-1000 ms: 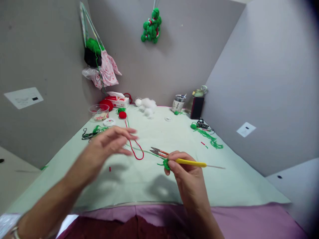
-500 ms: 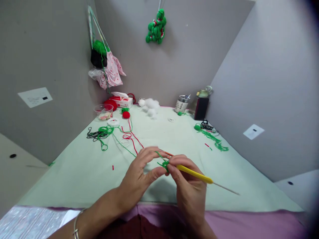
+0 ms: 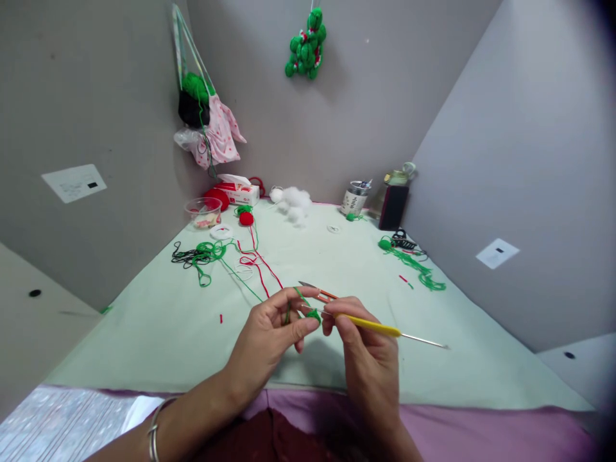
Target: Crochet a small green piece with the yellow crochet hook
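Between the thumb and fingers of my left hand (image 3: 269,333) is a small green crochet piece (image 3: 312,316). Green yarn (image 3: 302,295) runs from it up over my raised left index finger. My right hand (image 3: 368,340) grips a crochet hook (image 3: 373,325) with a yellow handle, its metal tip at the green piece and its other end pointing right. Just beyond my fingers lies a pair of orange-handled snips (image 3: 326,295), partly hidden by my right hand.
Tangled green yarn (image 3: 209,251) and red yarn (image 3: 262,273) lie left on the pale cloth (image 3: 337,256). At the back stand a tissue box (image 3: 243,194), white stuffing (image 3: 294,202), a pen tin (image 3: 355,197) and a dark box (image 3: 393,206). Green strands (image 3: 418,269) lie right.
My right hand has drawn slightly away from the green piece, and the hook now lies flatter with its tip showing. My left index finger is raised with yarn over it. The view has shifted slightly.
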`<state>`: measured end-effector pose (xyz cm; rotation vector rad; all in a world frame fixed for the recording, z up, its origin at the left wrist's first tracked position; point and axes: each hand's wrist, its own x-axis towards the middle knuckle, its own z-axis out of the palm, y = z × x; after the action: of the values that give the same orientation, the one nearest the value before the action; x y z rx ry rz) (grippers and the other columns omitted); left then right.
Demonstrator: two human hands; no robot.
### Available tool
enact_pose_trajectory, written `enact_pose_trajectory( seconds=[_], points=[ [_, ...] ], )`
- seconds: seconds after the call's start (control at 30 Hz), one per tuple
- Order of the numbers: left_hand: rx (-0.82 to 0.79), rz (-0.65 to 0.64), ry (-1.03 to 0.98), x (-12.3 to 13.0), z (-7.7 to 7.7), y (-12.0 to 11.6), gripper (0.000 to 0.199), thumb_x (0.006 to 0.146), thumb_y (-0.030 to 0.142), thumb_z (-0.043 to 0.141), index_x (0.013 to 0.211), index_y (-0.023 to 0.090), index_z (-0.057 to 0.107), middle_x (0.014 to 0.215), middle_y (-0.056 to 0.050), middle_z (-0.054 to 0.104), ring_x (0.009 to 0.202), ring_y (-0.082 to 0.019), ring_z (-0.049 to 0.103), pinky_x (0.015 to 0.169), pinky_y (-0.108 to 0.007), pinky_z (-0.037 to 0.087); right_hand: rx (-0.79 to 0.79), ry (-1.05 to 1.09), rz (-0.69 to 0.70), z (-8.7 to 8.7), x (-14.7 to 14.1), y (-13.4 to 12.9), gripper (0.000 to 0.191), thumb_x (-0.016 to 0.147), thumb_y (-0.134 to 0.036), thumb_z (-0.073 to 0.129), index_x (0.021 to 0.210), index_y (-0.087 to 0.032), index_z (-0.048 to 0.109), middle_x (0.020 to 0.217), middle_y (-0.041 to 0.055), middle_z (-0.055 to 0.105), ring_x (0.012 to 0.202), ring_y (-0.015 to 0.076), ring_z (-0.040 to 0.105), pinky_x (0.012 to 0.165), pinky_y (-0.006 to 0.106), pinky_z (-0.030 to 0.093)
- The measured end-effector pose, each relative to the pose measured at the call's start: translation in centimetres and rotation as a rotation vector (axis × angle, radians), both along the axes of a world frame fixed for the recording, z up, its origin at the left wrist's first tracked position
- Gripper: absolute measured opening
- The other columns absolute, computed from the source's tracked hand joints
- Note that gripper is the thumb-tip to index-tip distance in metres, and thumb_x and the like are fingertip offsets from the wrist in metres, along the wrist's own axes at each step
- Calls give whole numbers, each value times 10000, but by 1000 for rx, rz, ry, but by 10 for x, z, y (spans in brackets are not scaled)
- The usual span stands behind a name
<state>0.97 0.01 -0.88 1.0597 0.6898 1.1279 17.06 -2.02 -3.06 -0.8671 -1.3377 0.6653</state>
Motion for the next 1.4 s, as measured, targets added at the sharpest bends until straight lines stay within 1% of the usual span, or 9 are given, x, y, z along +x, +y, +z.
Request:
enact_pose_trajectory(
  seconds=[0.17, 0.37, 0.5, 0.7, 0.83, 1.0, 1.2, 1.3, 1.4],
  points=[
    [-85, -15, 12, 2, -1, -1, 410, 813, 315, 910, 1204, 269, 793, 853, 53, 624, 481, -1, 454, 460, -168, 344, -8, 63, 26, -2, -3, 0, 181, 1035, -308, 639, 1020, -324, 819, 857, -13, 746, 836, 156, 661, 807, 313, 514],
    [-124, -55, 4, 2, 0, -1, 555, 787, 296, 931, 1305, 247, 736, 811, 55, 639, 467, 10, 338, 422, -173, 208, -4, 95, 44, -2, -2, 1, 134, 995, -294, 700, 993, -317, 833, 951, 13, 804, 976, 192, 719, 880, 328, 562],
    [-122, -54, 14, 0, 3, -1, 502, 812, 356, 909, 1277, 250, 750, 862, 38, 640, 478, -1, 338, 420, -191, 194, -60, 178, 34, -3, -2, 3, 143, 1008, -299, 684, 980, -293, 825, 958, 8, 791, 850, 145, 687, 834, 295, 554],
    [-91, -40, 59, -3, 3, -3, 416, 841, 387, 880, 1232, 285, 784, 902, 36, 598, 519, -16, 343, 454, -207, 205, -133, 357, 172, 6, -1, 1, 231, 1037, -378, 630, 926, -257, 793, 891, 11, 778, 685, 114, 665, 668, 252, 556],
    [-36, -32, 103, -5, 3, -4, 377, 873, 361, 848, 1240, 303, 786, 902, 34, 587, 569, -41, 366, 501, -216, 253, -69, 231, 138, 7, 4, -5, 239, 1073, -319, 559, 979, -244, 765, 935, 29, 786, 698, 136, 700, 677, 289, 586],
    [26, 34, 171, -3, 6, -6, 322, 883, 267, 800, 1205, 269, 793, 884, 24, 574, 619, -73, 385, 598, -241, 336, 98, -113, 8, 7, 10, -14, 245, 1070, -171, 506, 1053, -248, 738, 989, 37, 783, 845, 167, 731, 797, 330, 601],
    [28, 116, 158, 3, 4, -11, 450, 857, 230, 817, 1300, 249, 740, 886, 25, 583, 596, -64, 359, 566, -227, 325, 386, -464, -108, -5, 9, -12, 339, 995, -56, 557, 1230, -247, 711, 1063, 79, 782, 950, 199, 754, 811, 335, 624],
    [-114, -7, 21, 5, 4, -12, 591, 816, 254, 868, 1376, 234, 681, 828, 49, 569, 537, -37, 297, 497, -206, 238, 507, -641, -274, -16, 6, -10, 448, 961, -77, 651, 1356, -279, 706, 1122, 99, 765, 1005, 236, 750, 808, 363, 632],
    [-308, -185, -125, 4, 6, -8, 594, 790, 285, 894, 1335, 180, 684, 769, 68, 550, 462, 0, 192, 440, -206, 126, 465, -537, -305, -17, 4, -11, 408, 969, -85, 649, 1293, -314, 743, 1085, 78, 755, 974, 233, 735, 795, 380, 620]
  ],
)
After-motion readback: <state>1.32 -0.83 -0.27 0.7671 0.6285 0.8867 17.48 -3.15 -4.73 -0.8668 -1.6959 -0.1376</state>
